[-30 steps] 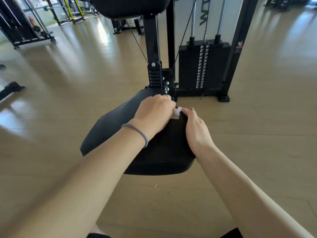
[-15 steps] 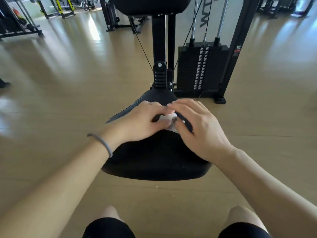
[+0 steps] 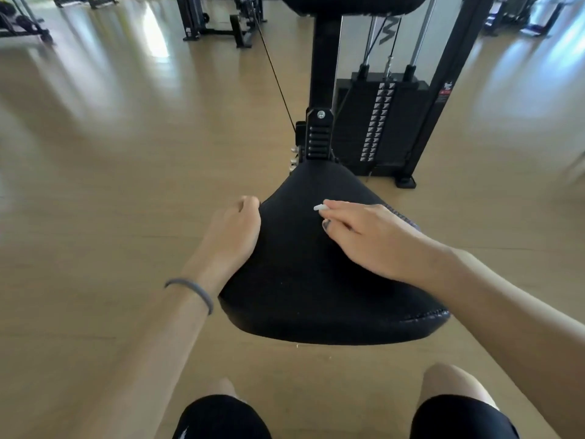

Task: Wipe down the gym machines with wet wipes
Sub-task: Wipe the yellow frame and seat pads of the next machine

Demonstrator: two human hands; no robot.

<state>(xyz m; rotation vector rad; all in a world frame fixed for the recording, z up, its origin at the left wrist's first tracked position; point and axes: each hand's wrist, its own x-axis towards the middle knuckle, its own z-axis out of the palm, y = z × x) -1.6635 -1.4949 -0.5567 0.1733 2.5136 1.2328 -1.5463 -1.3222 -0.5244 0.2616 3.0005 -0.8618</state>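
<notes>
A black padded seat [image 3: 316,286] of a cable weight machine fills the middle of the head view. My right hand [image 3: 370,239] lies over the seat's upper right part and holds a small white wet wipe [image 3: 319,207], of which only a tip shows past the fingers. My left hand [image 3: 235,229] sits at the seat's left edge with its fingers curled against the rim. I cannot tell if it grips the rim. A grey band circles my left wrist.
Behind the seat rise the black upright post [image 3: 323,74] and the weight stack [image 3: 380,122] with its cable. Other machines [image 3: 221,17] stand far back on the wooden floor. My knees in black shorts [image 3: 221,416] are below the seat.
My two hands were together on the wipe at the seat's centre. They have parted: the left went to the left rim, and the right keeps the wipe. The camera has come closer.
</notes>
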